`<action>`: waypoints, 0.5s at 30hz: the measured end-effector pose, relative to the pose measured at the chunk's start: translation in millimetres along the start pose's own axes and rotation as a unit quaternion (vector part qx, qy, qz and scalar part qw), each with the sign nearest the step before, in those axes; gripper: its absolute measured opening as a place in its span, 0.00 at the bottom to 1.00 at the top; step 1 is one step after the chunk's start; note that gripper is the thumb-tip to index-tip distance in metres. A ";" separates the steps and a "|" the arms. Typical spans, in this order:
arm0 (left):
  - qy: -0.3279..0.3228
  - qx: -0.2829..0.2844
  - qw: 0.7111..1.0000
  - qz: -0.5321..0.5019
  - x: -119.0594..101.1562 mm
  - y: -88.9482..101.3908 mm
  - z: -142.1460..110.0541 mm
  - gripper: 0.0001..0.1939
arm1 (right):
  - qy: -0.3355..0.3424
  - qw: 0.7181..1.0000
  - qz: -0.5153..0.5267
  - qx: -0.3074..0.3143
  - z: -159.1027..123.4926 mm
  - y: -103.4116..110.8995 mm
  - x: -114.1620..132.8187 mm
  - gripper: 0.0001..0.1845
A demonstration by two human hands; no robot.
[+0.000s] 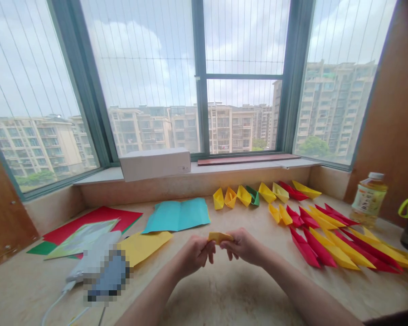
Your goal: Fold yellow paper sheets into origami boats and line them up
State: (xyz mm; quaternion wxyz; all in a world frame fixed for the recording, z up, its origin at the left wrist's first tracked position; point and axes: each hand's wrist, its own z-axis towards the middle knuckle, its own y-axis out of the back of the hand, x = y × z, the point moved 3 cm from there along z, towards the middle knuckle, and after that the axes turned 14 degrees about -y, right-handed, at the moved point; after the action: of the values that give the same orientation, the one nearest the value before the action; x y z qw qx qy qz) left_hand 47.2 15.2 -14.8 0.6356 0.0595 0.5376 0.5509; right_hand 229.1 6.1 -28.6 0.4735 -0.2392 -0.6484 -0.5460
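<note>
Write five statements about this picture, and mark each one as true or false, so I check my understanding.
1. The left hand and right hand hold a small yellow folded paper. True.
2. The turquoise sheet lies right of the hands. False: the turquoise sheet lies left of them.
3. The bottle stands upright. True.
4. All folded boats are red. False: there are also yellow boats and others.
5. The white box is beside the window. True.

Bright, cloudy daylight reaches me through the windows (153, 77); soft shadows fall beneath my hands, and the edges look stretched and slightly blurred.
</note>
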 end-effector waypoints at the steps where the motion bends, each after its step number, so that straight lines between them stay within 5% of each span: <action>1: 0.000 0.007 1.000 0.008 2.1 0.1 -0.5 0.22 | 0.001 1.000 0.002 0.016 1.7 -1.8 -1.9 0.14; 9: 0.000 -0.039 0.999 -0.032 8.8 5.8 0.8 0.18 | 0.039 0.998 -0.008 -0.038 7.1 -9.9 2.2 0.10; 15: 0.004 0.018 0.997 0.072 -2.1 13.3 9.7 0.24 | -0.002 0.999 0.033 -0.041 13.9 -8.1 -11.5 0.17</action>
State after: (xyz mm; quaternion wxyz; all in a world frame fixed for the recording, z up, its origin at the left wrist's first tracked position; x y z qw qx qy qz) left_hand 46.4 23.7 -0.6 0.5910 0.1075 0.5445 0.5854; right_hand 222.6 19.2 -41.9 0.4798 -0.2812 -0.6184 -0.5553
